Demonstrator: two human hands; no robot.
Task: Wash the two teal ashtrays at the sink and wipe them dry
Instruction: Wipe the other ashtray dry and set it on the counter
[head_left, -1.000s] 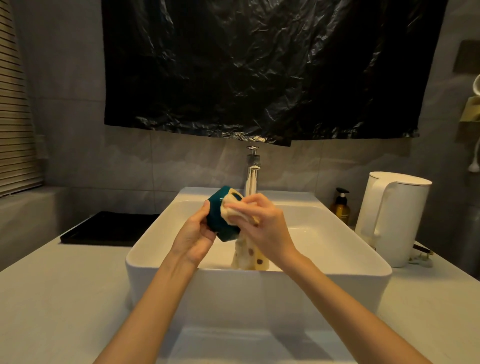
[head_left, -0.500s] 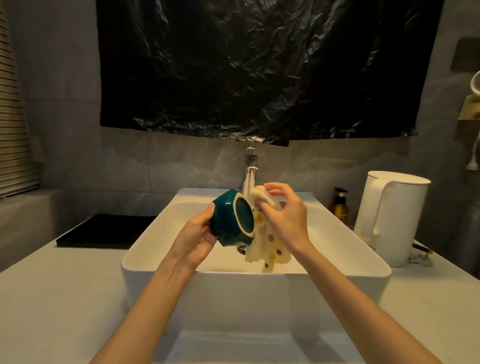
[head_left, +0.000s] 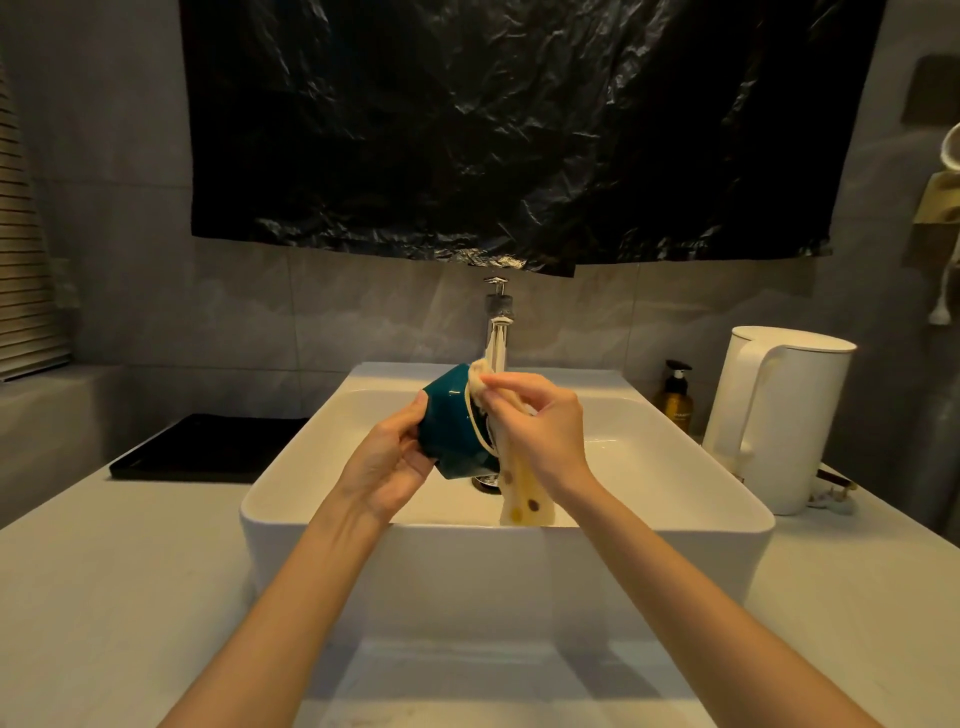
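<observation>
My left hand (head_left: 387, 465) grips a teal ashtray (head_left: 449, 423) with a cream rim, tipped on its side with the opening turned right, above the white basin (head_left: 675, 499). My right hand (head_left: 540, 428) pinches a pale yellow dotted cloth (head_left: 522, 493) and presses it against the ashtray's rim and opening. The cloth's tail hangs down into the basin. Only one ashtray is in view. A chrome tap (head_left: 497, 332) stands just behind the ashtray; no water stream is visible.
A black tray (head_left: 208, 447) lies on the counter to the left of the basin. A white kettle (head_left: 774, 415) and a small amber pump bottle (head_left: 674, 397) stand to the right. Black plastic sheeting (head_left: 519, 130) hangs on the wall above the tap.
My right hand pulled the cloth out of the ashtray, then pressed it back against the rim. My left hand turned the ashtray so its opening faces right.
</observation>
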